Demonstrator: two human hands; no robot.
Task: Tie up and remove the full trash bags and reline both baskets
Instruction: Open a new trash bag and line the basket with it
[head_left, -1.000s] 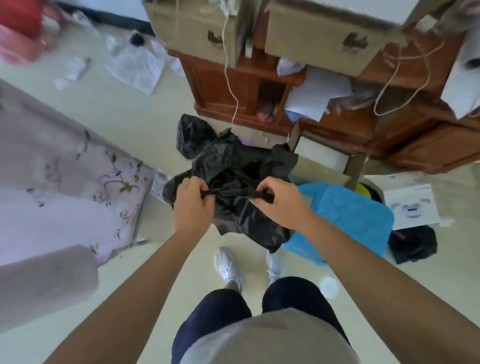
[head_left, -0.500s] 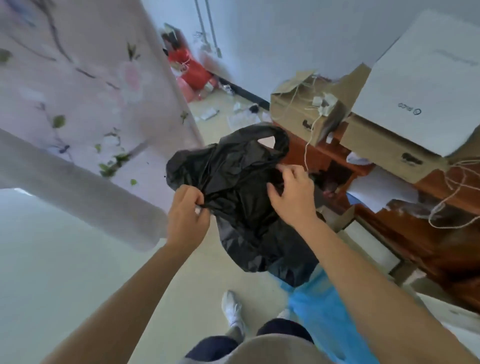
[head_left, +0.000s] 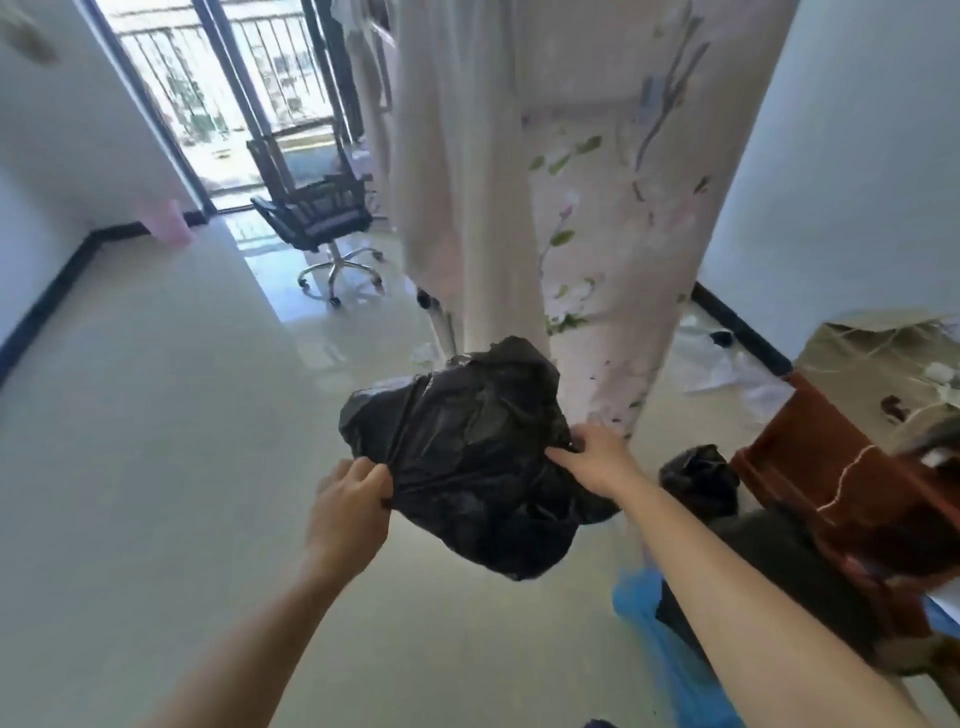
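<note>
The black trash bag (head_left: 467, 457) has risen from just over the blue liner (head_left: 634, 603) and hangs clear of the floor. The left hand (head_left: 348, 512) pinches its near edge and the right hand (head_left: 597, 457) grips the far side. The knot seems tied, though blur hides it, and relining remains.

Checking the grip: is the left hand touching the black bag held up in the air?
Touching. The head view shows the left hand pinching the left edge of the bag, with plastic bunched between thumb and fingers.

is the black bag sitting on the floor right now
No, the left hand and right hand grip the black bag on either side, lifted clear of the floor.
</note>
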